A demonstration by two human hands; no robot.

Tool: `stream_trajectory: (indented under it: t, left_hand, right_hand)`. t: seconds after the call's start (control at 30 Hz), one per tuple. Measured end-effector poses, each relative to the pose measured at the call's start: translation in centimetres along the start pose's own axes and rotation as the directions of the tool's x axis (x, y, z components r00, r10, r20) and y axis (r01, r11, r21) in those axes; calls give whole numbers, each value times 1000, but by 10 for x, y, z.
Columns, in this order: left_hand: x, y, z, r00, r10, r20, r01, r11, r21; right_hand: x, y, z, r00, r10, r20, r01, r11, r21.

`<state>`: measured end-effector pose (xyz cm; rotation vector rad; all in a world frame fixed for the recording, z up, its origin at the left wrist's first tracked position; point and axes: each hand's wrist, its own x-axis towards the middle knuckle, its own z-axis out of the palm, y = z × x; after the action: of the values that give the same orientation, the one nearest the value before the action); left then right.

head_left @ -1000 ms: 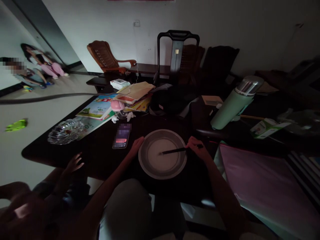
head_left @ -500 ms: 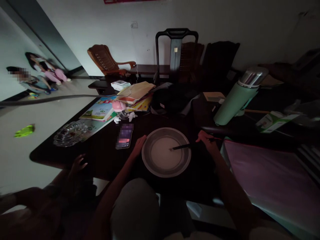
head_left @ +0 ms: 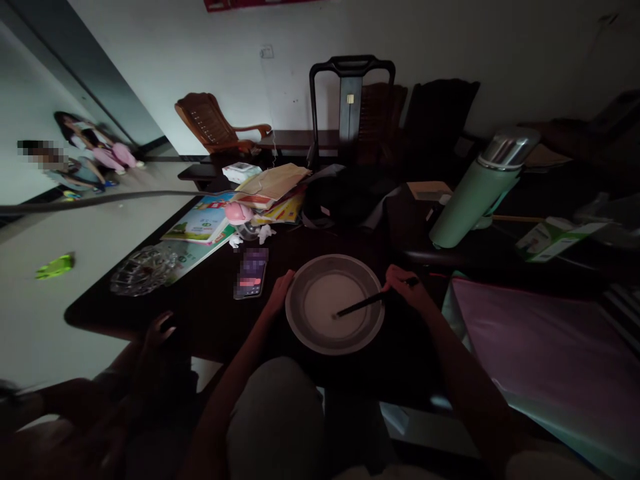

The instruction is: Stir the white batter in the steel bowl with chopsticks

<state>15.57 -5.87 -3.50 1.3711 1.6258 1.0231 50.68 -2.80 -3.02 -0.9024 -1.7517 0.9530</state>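
Note:
A wide, shallow metal bowl [head_left: 303,328] holding a pale, cloudy liquid [head_left: 325,297] stands on the dark table before me. At its left edge, my left hand [head_left: 281,292] grips the rim, its fingertips partly lost in shadow. My right hand [head_left: 403,287] is closed around dark chopsticks [head_left: 361,303] just beyond the right rim. They slant down to the left over the bowl, and their tips are in the liquid near its middle. Poor light hides how the right fingers are set.
Left of the bowl lie a phone [head_left: 251,273], a glass ashtray [head_left: 144,269] and booklets [head_left: 200,219]. A green thermos [head_left: 473,200] stands at the right, behind a pink-covered stack [head_left: 545,353]. Another person's hand [head_left: 164,328] is at the left table edge. Two people sit further off.
My right hand has moved left, closer to the rim, and the chopstick tips have shifted left and toward me in the liquid. My left hand stays at the bowl.

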Motion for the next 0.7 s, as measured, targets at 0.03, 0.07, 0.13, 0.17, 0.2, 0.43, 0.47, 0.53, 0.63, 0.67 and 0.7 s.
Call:
stream_trajectory:
  t: [0.03,0.07,0.13,0.17,0.2,0.43,0.47,0.53,0.63,0.67,0.7]
  left_hand:
    - [0,-1,0,1000,-5,-18,5,1000,0]
    - [1,-2,1,1000,-11,-27,11,1000,-2]
    - [3,-5,2,1000,-16,-16,15,1000,-12]
    - [3,-6,2,1000,-12,0,12,1000,-20]
    - [4,-6,2,1000,-7,21,8,1000,-30]
    - [5,-8,3,998,11,56,-6,996,-93]
    - [5,-7,3,999,6,51,-1,995,-99]
    - [4,-5,4,1000,-3,26,6,994,-106]
    - [1,-2,3,1000,-27,-16,25,993,-116]
    - [0,-2,3,999,-38,-24,35,992,-119]
    - [0,-2,3,998,-47,-28,44,992,-120]
  right_hand:
    - [0,0,0,1000,1,8,-1,1000,-3]
    - [0,1,-1,1000,2,-2,-2,1000,-4]
    - [1,1,-3,999,1,-53,-1,1000,-1]
    - [1,1,-4,997,1,-76,0,1000,4]
    - [1,0,-3,996,1,-84,0,1000,11]
    - [1,-5,8,999,19,41,-20,999,33]
    - [1,-5,5,999,27,18,-28,999,30]
    - [0,-6,-5,999,41,-34,-40,999,28]
    - [0,-11,-12,998,50,-25,-50,998,32]
    - [0,-13,-10,999,52,3,-52,998,35]
    - [0,-16,-6,998,53,35,-54,998,37]
